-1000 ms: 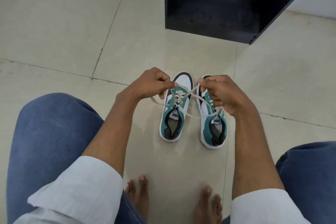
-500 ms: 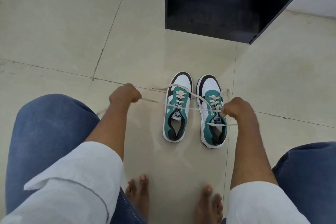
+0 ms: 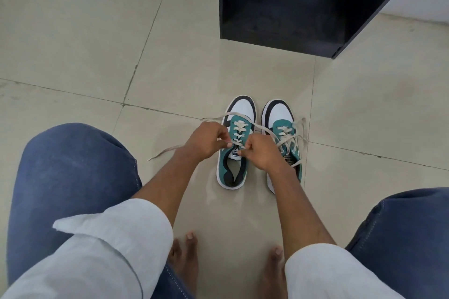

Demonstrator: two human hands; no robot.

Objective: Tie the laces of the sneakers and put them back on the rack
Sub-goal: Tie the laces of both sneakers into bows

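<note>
Setting: pale tiled floor (image 3: 73,56), seen from above between two knees in blue jeans (image 3: 73,165), white sleeves rolled to the forearm.
Left sneaker (image 3: 234,153): teal, white and black, upright on the floor, toe pointing away toward the rack, heel nearest the bare feet (image 3: 184,250).
Right sneaker (image 3: 283,133): same colours, just beside the first and parallel to it, heel end partly hidden under the right forearm.
Left hand (image 3: 206,141): closed in a pinch at the top of the left sneaker's lacing, thumb and fingertips gripping the cream lace (image 3: 239,139) near the tongue.
Right hand (image 3: 261,150): likewise curled shut, pinching the same lace from the other side, knuckles almost touching those of the left hand.
Loose ends: one strand trailing left across the floor from under the left hand; another arching over the toe area and running across to the right sneaker.
Right sneaker's laces: slack, spilling over the right side onto the tile; whether any knot sits there is hard to tell at this angle.
Rack (image 3: 291,7): dark open-fronted shelf unit standing on the floor beyond the sneakers, well apart from them, lower shelf in shadow.
</note>
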